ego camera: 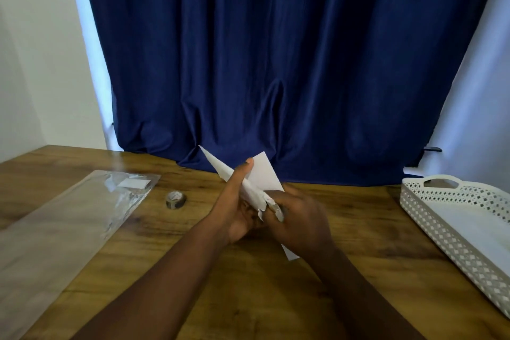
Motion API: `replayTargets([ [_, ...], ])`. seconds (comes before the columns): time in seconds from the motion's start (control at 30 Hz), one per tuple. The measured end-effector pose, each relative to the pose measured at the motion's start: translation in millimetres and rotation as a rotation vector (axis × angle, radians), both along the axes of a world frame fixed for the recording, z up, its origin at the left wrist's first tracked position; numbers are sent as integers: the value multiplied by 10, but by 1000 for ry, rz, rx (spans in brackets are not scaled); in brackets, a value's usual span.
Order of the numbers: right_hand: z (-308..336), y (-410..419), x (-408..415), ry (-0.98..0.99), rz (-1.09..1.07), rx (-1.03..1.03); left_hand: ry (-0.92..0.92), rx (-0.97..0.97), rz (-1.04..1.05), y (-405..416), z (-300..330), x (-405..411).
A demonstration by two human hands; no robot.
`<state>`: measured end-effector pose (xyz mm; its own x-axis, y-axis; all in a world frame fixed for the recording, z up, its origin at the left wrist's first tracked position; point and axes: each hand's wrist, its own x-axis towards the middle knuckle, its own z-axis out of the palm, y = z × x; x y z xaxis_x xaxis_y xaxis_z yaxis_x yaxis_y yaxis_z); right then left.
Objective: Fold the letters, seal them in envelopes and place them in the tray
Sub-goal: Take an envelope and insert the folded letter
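I hold a white envelope (263, 172) edge-on above the middle of the wooden table (171, 243), its point tilted up toward the curtain. My left hand (234, 207) grips it from the left with the thumb pressed along its upper face. My right hand (298, 218) holds its lower end, where the paper edge looks torn or peeled, and a white corner pokes out below this hand. The white perforated tray (441, 232) sits at the right edge of the table. Whether a letter is inside the envelope is hidden.
A roll of clear tape (176, 199) lies left of my hands. A clear plastic sleeve (69, 226) holding white sheets covers the left side of the table. A dark blue curtain (276, 63) hangs right behind the table's far edge.
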<state>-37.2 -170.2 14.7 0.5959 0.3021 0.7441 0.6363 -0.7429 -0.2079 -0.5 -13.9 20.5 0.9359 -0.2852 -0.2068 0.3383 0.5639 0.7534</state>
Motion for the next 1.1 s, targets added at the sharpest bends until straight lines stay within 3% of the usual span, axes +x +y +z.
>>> replayTargets([
  [0.27,49,10,17,-20,-201,123,-72,-90,189,61,12,59],
  [0.4,36,5,15,8,-235,157,6,-107,238,2,3,6],
  [0.53,56,20,-6,76,-206,85,38,-99,302,-38,13,-10],
  [0.7,42,-14,33,2,-277,-27,-52,-22,195,-67,-1,-19],
  [0.9,54,-76,61,-85,-313,17,100,46,273,-104,26,-33],
  [1.1,127,-129,49,114,-191,156,47,-140,386,139,213,-37],
])
